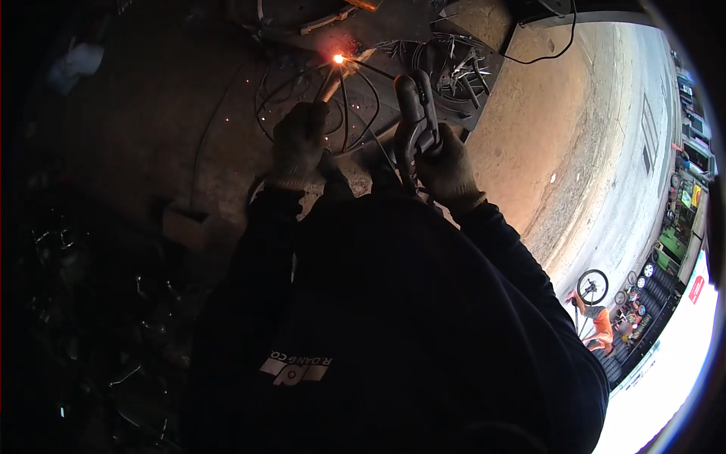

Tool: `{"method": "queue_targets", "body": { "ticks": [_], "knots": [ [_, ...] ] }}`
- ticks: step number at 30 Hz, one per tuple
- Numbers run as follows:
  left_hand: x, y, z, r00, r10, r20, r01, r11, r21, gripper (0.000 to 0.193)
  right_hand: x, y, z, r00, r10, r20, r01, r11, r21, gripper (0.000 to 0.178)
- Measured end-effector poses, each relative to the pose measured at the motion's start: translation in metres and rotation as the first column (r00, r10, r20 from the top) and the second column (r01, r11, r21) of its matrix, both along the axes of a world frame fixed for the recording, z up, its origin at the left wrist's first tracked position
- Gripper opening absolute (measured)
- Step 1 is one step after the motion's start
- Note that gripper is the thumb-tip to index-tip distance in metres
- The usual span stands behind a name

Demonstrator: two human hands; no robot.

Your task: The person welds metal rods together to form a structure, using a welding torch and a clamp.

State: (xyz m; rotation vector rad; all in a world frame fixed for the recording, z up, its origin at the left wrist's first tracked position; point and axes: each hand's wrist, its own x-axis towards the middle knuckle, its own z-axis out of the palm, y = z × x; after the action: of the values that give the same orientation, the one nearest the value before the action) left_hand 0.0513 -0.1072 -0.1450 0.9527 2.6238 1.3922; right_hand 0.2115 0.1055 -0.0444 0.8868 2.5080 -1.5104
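Note:
A bright arc glows orange at the top centre, where a thin welding rod [372,69] meets the work. My right hand [448,168], in a pale work glove, is closed on the dark electrode holder [409,102] that carries this rod. To its left, my gloved left hand [300,144] grips a narrow metal bar [330,88], lit orange by the arc. The bar's upper end reaches the glow; its lower end is hidden in the glove. Small sparks scatter below the arc, around my left hand.
A dark metal surface [393,23] lies beyond the arc. Black cables [376,102] loop beneath it. Scrap metal pieces [470,72] are heaped at the right. A box [184,225] sits on the dark floor at left. Beyond the right edge, a person with a bicycle [593,287] is on the road.

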Motion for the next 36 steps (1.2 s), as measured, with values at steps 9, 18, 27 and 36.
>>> {"method": "queue_targets", "body": {
  "ticks": [9,18,27,36],
  "knots": [
    [0.011,-0.01,0.002,0.998,0.005,0.065,-0.004,1.0,-0.021,0.017,0.006,-0.007,-0.003,0.999,0.03,0.01,-0.03,1.0,-0.004,0.05],
    [-0.004,0.003,0.03,0.893,0.061,0.446,-0.081,0.996,0.026,0.021,-0.01,0.01,-0.009,0.942,0.291,-0.168,-0.284,0.957,0.065,0.025],
    [-0.018,-0.007,-0.025,0.981,-0.098,0.166,0.134,0.966,-0.223,0.029,-0.019,0.013,-0.003,0.992,-0.035,-0.122,0.025,0.996,-0.081,0.034],
    [-0.019,0.004,0.003,0.981,-0.123,-0.15,0.1,0.983,-0.155,0.01,-0.02,0.011,0.008,0.999,0.05,0.006,-0.05,0.998,0.024,0.044]
  ]
}}
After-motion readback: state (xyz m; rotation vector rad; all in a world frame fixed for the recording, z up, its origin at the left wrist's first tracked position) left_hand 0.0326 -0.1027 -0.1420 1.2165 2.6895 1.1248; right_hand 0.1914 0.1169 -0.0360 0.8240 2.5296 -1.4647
